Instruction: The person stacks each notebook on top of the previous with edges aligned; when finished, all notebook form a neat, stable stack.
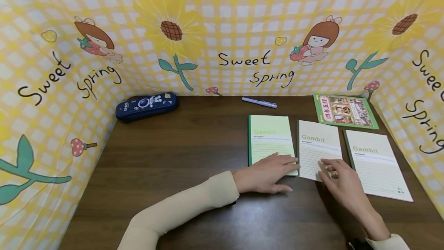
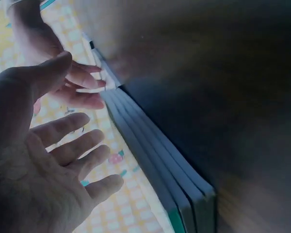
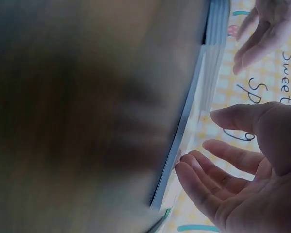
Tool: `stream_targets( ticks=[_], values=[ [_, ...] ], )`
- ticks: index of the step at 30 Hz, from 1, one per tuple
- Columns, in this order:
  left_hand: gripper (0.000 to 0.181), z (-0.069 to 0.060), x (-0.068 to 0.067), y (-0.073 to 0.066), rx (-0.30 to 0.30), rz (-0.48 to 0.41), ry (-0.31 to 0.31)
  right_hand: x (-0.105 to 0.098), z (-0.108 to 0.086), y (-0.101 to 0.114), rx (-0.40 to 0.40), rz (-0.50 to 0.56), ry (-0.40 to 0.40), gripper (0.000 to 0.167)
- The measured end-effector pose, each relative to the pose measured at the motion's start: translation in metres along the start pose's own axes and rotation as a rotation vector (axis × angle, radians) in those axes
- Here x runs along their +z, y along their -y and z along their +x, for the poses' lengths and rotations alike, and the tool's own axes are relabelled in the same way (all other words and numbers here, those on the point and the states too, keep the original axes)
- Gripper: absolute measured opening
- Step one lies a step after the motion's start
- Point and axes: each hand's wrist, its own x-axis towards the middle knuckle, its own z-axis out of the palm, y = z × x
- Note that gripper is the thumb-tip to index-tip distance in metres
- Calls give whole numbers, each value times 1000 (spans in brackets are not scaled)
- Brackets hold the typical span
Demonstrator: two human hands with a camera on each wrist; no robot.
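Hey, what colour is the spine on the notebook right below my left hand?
Green; the notebook spine shows best in the head view.

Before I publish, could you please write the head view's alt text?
A person's left hand is over a green notebook, the right hand near the middle notebook, with another notebook at right. Behind lie a pen and a book; far left, a pencil case.

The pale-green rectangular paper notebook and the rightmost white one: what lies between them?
In the head view, another white rectangular paper notebook lies between them, with the right hand at its lower corner.
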Motion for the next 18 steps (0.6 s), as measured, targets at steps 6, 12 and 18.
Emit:
stream_targets(
  ticks=[6, 12, 18],
  values=[
    [83, 22, 8, -9, 25, 107, 80, -5, -8, -13, -50, -95, 33, 42],
    [85, 37, 14, -17, -8, 200, 136, -9, -12, -21, -29, -120, 131, 58],
    [82, 47, 14, -24, -19, 298, 161, -9, -15, -28, -46, -125, 159, 63]
  ],
)
